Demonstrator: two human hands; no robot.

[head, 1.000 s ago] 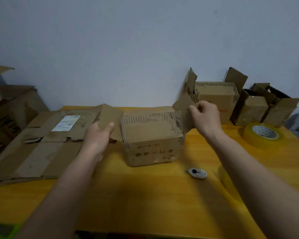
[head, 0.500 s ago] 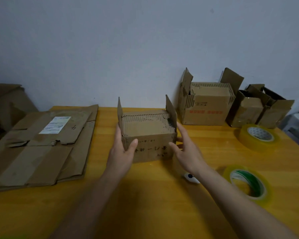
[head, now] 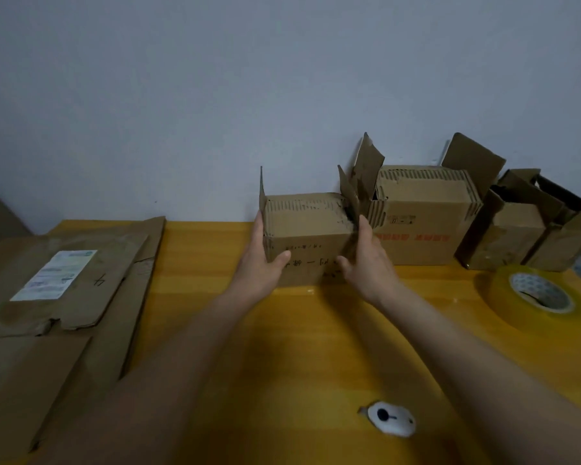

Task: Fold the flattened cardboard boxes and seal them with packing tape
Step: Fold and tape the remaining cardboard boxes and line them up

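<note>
The small cardboard box [head: 307,245] is showing handwritten dark marks on its front, too blurred to read. The larger box [head: 423,226] is carrying red printed characters, illegible. A white shipping label [head: 56,275] is lying on the flattened cardboard [head: 91,297], its print unreadable, beside a handwritten mark resembling "4".

— Where does the camera sit?
— On the person's head, a single wide-angle view looking forward and down over the yellow table [head: 282,347].
— What does it face?
— The grey wall [head: 215,95], which fills the upper half of the frame.
— How near is it?
— Close: both forearms run up from the bottom edge to mid-frame.
</note>
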